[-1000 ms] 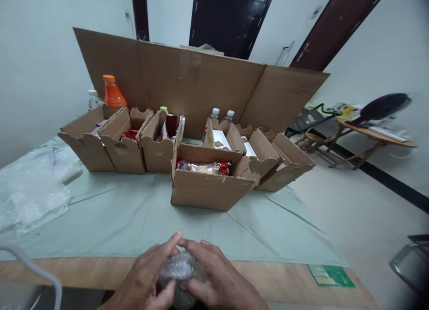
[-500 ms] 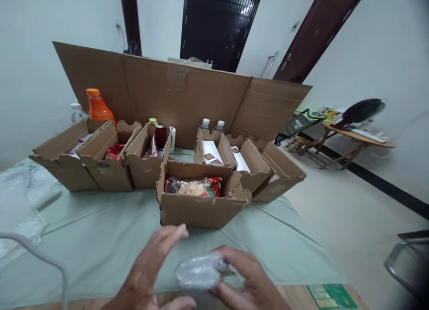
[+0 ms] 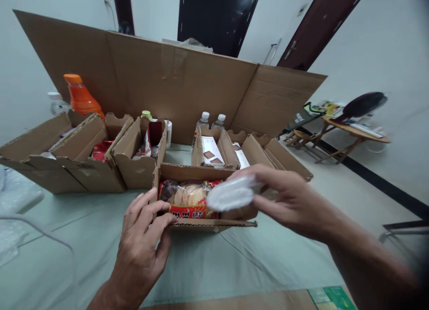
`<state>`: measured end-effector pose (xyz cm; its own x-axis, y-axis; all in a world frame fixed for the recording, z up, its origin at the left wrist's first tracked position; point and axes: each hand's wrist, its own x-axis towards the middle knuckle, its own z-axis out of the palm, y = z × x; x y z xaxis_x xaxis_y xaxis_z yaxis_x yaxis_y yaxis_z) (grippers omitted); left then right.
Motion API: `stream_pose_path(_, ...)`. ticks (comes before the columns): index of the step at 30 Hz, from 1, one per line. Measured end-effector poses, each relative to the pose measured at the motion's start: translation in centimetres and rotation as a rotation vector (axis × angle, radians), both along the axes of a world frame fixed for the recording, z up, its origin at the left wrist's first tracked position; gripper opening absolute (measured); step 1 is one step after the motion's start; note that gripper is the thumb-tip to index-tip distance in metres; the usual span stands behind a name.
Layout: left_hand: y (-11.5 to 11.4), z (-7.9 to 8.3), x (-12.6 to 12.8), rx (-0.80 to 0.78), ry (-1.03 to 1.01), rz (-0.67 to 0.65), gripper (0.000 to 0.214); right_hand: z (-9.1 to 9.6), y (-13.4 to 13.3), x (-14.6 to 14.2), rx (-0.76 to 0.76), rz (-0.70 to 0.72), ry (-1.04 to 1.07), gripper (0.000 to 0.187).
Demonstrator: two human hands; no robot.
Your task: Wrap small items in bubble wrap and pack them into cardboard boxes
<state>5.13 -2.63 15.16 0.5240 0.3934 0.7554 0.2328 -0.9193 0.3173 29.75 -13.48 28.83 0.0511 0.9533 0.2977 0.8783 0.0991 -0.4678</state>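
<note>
My right hand [image 3: 284, 196] grips a small oval bundle in clear bubble wrap [image 3: 231, 195], slightly blurred. The bundle is held over the right part of an open cardboard box [image 3: 192, 172]. At that box's front left corner, my left hand [image 3: 142, 238] has its fingers bent over the rim, holding the edge. Inside the box lies a red, clear-windowed bag of pale snacks [image 3: 191, 202], its right end partly hidden by the bundle. What the wrap encloses cannot be made out.
Several cardboard boxes with packaged goods stand left [image 3: 92, 176] and right [image 3: 228, 151]. Behind them are an orange bottle [image 3: 83, 98], clear bottles [image 3: 202, 122] and a tall cardboard screen [image 3: 144, 73]. Bubble wrap [image 3: 20, 198] and a grey cable [image 3: 43, 234] lie at left.
My right hand has carried the wrapped bundle forward and up from the table's near edge to over the box. My left hand has moved forward onto the box's rim. The view has shifted closer.
</note>
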Motion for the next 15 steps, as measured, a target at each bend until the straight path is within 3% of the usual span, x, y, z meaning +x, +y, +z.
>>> stream_pose_path(3, 0.0, 0.1, 0.1, -0.007, -0.011, -0.012, 0.029, -1.2, 3.0, 0.2, -0.382, 0.154, -0.216, 0.018)
stream_pose_path(7, 0.1, 0.0, 0.2, -0.034, -0.007, -0.016, 0.03, -4.0, 5.6, 0.3, -0.667, 0.153, -0.506, 0.019)
stream_pose_path(11, 0.2, -0.1, 0.1, -0.063, 0.02, -0.053, 0.029, -5.7, 6.5, 0.0, -0.688, 0.134, -0.748, 0.02)
stream_pose_path(15, 0.3, 0.0, 0.1, -0.085, 0.027, -0.063, 0.03, -6.7, 6.9, -0.8, -0.717, 0.126, -0.835, 0.015)
